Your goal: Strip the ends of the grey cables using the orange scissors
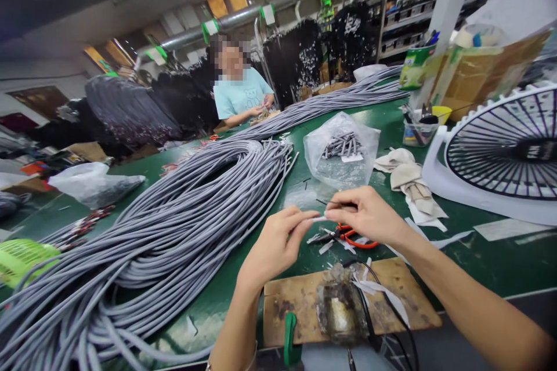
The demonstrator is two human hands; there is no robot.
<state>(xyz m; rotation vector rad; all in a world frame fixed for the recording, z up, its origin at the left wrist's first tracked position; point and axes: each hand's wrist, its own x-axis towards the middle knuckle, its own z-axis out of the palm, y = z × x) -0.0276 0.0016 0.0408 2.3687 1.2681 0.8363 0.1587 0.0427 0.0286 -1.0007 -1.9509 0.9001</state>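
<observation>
My left hand grips a short pale cable end, and its tip reaches my right hand, which pinches it between thumb and fingers. Red-handled wire cutters lie on the green workbench just below my hands, among pale scraps. A huge looped bundle of grey cables spreads to the left of my left hand. Nearer me sits a scarred wooden board with a green clamp on its edge and a crusted metal block on top.
A clear plastic bag of metal parts stands ahead of my hands, beside cloth rags and a white round fan guard. A person in a pale blue shirt works across the bench. Shelves stand behind.
</observation>
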